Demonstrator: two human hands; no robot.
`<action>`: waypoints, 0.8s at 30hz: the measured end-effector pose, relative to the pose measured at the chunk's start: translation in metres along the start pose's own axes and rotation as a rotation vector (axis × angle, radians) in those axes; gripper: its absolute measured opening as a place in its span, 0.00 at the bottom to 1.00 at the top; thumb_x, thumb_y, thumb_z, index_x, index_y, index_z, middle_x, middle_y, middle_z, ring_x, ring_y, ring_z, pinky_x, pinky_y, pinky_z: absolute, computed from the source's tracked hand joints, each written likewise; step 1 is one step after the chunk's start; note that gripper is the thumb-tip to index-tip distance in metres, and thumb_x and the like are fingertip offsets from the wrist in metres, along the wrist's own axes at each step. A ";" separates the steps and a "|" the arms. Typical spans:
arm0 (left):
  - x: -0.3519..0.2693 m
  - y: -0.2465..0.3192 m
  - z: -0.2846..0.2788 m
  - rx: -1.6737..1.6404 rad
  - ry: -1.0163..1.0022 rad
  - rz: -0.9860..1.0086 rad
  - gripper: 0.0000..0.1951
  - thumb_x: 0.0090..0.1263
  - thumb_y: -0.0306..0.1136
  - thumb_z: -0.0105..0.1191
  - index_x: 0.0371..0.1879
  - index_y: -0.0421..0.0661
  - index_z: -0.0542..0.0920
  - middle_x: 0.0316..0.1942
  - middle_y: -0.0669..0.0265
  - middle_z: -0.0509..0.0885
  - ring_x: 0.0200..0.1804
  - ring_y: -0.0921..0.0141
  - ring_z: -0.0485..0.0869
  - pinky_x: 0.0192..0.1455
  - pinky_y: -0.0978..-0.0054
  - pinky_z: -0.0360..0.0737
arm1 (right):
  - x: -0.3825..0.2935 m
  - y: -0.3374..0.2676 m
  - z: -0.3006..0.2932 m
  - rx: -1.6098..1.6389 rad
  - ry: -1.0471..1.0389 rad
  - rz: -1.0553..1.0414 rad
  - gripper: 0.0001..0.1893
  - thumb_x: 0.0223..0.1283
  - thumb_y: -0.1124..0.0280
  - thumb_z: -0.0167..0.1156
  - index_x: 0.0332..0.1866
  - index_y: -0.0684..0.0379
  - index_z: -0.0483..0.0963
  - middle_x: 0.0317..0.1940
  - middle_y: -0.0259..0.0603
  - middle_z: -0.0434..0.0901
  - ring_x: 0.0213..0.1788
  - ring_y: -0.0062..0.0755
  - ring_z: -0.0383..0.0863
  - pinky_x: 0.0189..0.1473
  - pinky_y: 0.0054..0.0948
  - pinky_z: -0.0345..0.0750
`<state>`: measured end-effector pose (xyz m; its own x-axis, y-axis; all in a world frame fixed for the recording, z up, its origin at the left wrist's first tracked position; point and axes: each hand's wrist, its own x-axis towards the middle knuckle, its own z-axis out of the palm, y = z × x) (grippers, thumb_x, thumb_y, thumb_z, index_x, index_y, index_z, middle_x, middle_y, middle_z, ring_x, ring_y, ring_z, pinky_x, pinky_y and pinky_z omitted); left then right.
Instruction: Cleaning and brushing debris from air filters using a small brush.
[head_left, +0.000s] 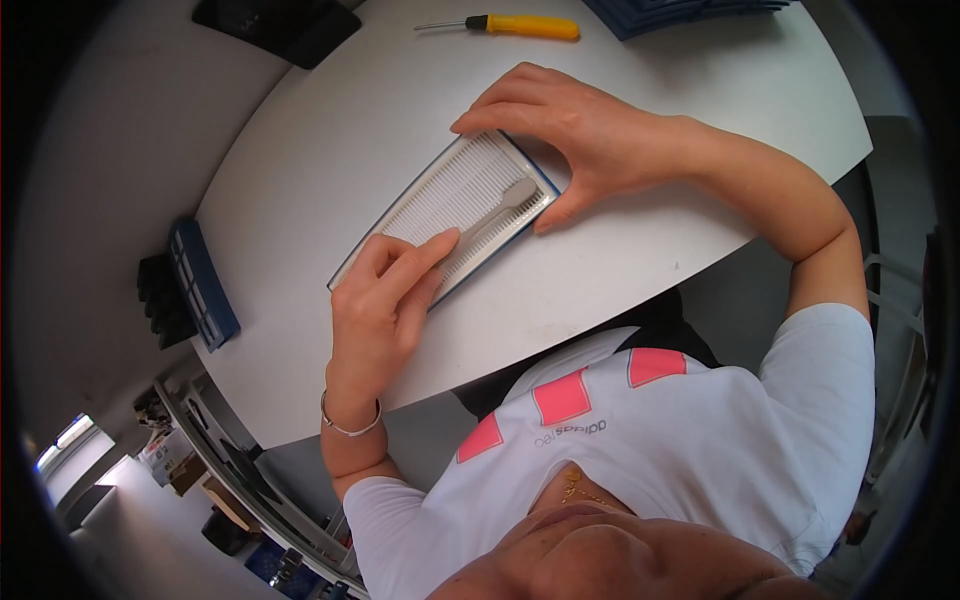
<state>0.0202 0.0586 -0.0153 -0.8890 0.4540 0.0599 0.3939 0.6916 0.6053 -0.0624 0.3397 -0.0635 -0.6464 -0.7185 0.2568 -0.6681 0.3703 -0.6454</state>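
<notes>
A white slatted panel with a blue rim (450, 187) lies slanted on the white table. My left hand (382, 300), with a bracelet at its wrist, pinches the handle of a grey flat-ended tool (517, 193) between thumb and index finger. The tool lies along the panel's lower slats, its rounded end near the right end of the panel. My right hand (559, 127) spans that right end, fingers at the upper edge and thumb by the lower corner. The fingers of my left hand cover the panel's lower left part.
A yellow-handled screwdriver (532, 27) lies beyond the panel. A black flat device (277, 26) is at the far left edge, and dark blue stacked parts (690, 13) are at the far right. A blue frame with openings (202, 285) and black parts (161, 300) stand by the left edge.
</notes>
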 end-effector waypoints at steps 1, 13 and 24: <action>0.000 0.001 -0.001 -0.017 -0.042 -0.009 0.20 0.62 0.17 0.63 0.53 0.47 0.90 0.32 0.64 0.81 0.31 0.72 0.79 0.32 0.76 0.75 | 0.000 0.000 0.000 0.000 0.000 0.001 0.51 0.32 0.66 0.83 0.72 0.55 0.70 0.63 0.47 0.74 0.67 0.49 0.70 0.70 0.44 0.71; 0.000 -0.002 0.005 0.041 0.020 0.047 0.21 0.62 0.18 0.64 0.55 0.50 0.89 0.32 0.63 0.79 0.29 0.70 0.80 0.31 0.73 0.78 | 0.000 0.002 0.002 -0.007 0.063 -0.033 0.46 0.35 0.66 0.81 0.68 0.62 0.72 0.61 0.49 0.75 0.65 0.49 0.72 0.68 0.40 0.73; 0.000 -0.008 -0.015 -0.007 0.069 -0.011 0.20 0.61 0.16 0.63 0.53 0.46 0.90 0.32 0.65 0.81 0.30 0.73 0.77 0.31 0.77 0.71 | 0.000 0.000 0.001 -0.044 0.060 -0.020 0.46 0.36 0.66 0.81 0.69 0.60 0.72 0.60 0.47 0.76 0.65 0.48 0.72 0.68 0.39 0.73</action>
<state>0.0138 0.0443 -0.0082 -0.9075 0.4062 0.1074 0.3822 0.6922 0.6121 -0.0622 0.3391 -0.0648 -0.6528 -0.6901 0.3124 -0.6956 0.3828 -0.6079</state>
